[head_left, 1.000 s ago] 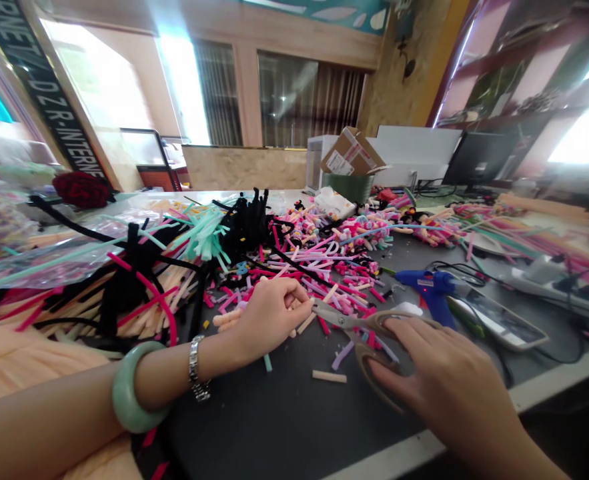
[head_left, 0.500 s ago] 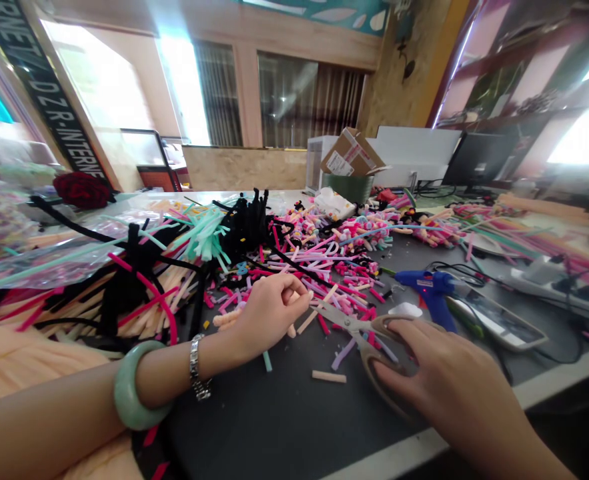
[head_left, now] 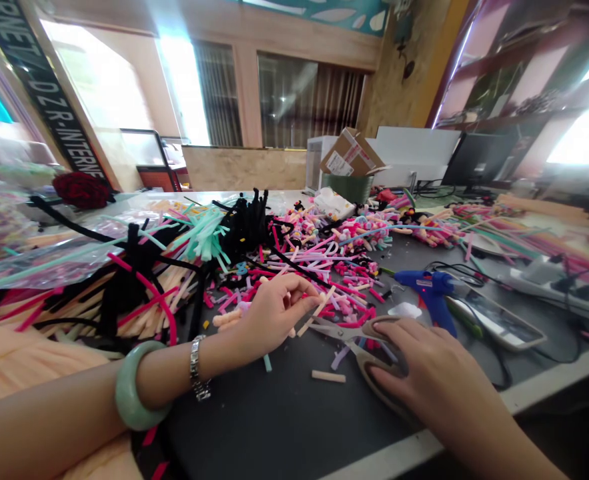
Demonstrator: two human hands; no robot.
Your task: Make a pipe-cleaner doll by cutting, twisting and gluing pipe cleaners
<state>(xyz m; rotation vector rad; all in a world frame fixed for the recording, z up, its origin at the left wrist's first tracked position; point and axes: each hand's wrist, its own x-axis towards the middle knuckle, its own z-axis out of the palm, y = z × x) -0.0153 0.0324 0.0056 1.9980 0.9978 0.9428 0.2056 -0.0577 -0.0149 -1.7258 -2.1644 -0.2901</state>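
Centre frame | I'm watching the left hand (head_left: 281, 308) pinching a small pale piece (head_left: 323, 299) | right hand (head_left: 424, 367) clasping scissors (head_left: 342, 332) by their loops, right of centre | long axis running leftward, blades pointing just below the pinch

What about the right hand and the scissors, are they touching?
Touching: the head view shows the right hand gripping the scissors by their handles.
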